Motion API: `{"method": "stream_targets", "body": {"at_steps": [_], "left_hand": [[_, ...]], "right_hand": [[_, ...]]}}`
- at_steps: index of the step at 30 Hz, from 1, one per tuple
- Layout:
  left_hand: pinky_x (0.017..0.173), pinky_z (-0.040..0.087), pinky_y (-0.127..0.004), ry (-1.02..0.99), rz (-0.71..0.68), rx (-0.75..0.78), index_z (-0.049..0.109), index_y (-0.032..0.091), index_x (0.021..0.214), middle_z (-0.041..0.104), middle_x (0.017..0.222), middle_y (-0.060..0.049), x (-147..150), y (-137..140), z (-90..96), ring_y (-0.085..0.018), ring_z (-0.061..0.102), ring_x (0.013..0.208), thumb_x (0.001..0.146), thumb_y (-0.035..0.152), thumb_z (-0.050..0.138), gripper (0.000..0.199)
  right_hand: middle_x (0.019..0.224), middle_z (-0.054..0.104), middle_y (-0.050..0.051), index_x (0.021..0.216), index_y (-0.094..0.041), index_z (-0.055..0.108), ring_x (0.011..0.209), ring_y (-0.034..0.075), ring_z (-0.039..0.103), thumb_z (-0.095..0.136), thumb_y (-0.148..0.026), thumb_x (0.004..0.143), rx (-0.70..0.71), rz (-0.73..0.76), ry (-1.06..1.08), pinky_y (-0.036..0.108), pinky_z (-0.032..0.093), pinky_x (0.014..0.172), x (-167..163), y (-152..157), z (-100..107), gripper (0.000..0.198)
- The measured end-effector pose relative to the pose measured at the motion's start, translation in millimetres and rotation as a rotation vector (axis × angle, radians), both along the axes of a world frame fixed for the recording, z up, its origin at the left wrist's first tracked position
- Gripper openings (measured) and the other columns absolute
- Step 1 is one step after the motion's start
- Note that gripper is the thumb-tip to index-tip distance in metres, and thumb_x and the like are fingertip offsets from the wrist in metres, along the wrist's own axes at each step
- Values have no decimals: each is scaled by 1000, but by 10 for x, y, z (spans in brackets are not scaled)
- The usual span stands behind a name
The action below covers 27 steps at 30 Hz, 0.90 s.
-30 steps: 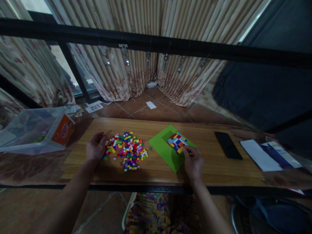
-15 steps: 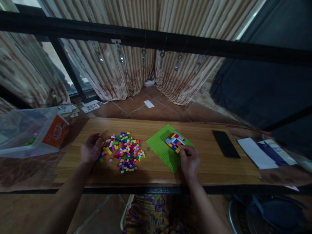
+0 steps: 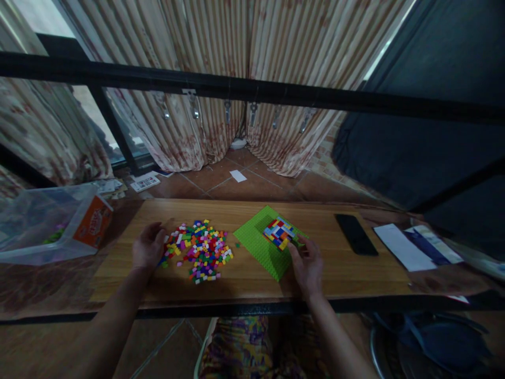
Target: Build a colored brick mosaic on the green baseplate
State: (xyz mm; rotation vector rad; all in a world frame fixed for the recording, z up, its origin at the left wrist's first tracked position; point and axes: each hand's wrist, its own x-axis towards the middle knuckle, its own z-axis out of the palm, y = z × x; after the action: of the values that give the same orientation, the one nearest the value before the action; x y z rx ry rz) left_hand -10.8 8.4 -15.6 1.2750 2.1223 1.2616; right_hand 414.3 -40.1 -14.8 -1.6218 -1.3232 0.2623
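While bricks touch left hand, baseplate meets right hand.

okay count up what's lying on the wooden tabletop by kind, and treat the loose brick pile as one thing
Heap of small loose multicoloured plastic bricks: 1
Green square studded baseplate carrying a multicoloured brick patch: 1
Black flat phone: 1
Paper sheets, one white, one dark blue and white: 2
Clear plastic box with an orange label: 1
Total: 6

A single head-worn camera looks forward and down from above the tabletop, close over its near edge, facing the curtains at 12 o'clock; no second view.
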Motion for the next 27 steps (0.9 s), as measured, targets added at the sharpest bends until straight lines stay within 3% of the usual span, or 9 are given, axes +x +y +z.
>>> {"method": "stream_targets", "body": {"at_steps": [4,6,9,20,27], "left_hand": [[91,54,-40,2,-13,14,64,18,110,73,102,-10,-27,8,-13,-26,69,98,76,38,58,40],[90,54,-39,13,-11,17,65,18,107,74,100,-10,-34,11,-3,-26,70,96,75,37,58,38],[88,55,-38,32,-4,37,65,18,104,74,98,-10,-36,12,7,-25,70,94,75,37,58,35],[90,54,-40,-71,-25,105,64,17,105,72,99,-10,-38,33,-106,-25,69,95,75,38,59,37],[89,54,-38,-127,-26,138,63,16,104,72,96,-10,-34,43,-145,-24,69,93,73,37,60,37]], "right_hand": [[135,52,18,133,-17,52,125,36,47,69,-54,75,-119,62,-244,53,40,103,-68,153,68,71],[141,46,17,137,-21,48,130,38,43,75,-51,69,-234,153,-363,55,37,105,-57,279,88,80],[139,48,14,141,-26,42,126,35,47,77,-41,67,-347,305,-445,53,39,104,61,440,94,84],[144,45,11,142,-28,41,132,32,44,68,-13,62,-334,610,-538,52,36,110,702,809,152,86],[148,43,9,143,-30,40,136,30,41,62,-10,65,-329,824,-498,52,33,113,562,684,217,84]]}}
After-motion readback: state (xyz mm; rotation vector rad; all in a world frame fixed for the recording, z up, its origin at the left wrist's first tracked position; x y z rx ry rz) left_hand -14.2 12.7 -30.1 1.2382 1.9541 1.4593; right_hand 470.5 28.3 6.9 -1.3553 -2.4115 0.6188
